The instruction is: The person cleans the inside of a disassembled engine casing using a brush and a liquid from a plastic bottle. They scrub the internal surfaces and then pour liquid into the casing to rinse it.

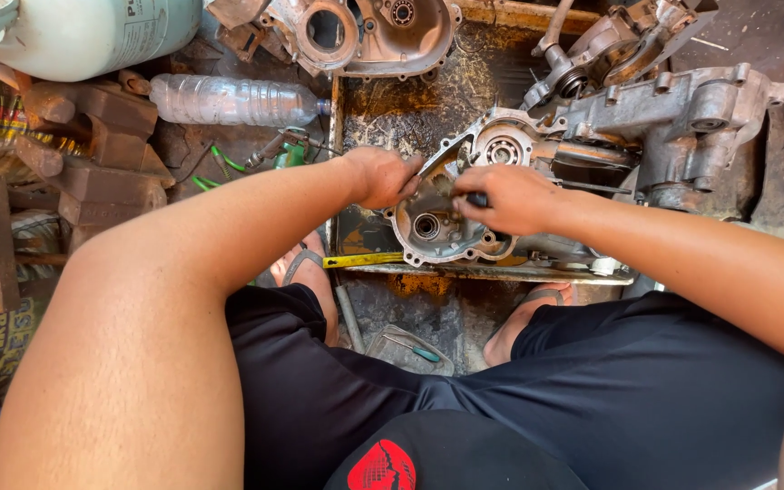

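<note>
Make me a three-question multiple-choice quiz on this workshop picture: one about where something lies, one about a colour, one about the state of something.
1. Where does the clear plastic bottle lie?
A. left of the metal tray
B. inside the engine casing
C. on the person's lap

2. What colour are the person's shorts?
A. white
B. black
C. yellow

3. How does the right hand stand?
A. open and flat
B. closed on a dark-handled tool
C. resting on a knee

Answers:
1 A, it lies on its side beyond the metal tray's left rim.
2 B, the cloth over both thighs is black.
3 B, the fingers wrap the dark-handled tool over the engine casing, beside the left hand.
</note>
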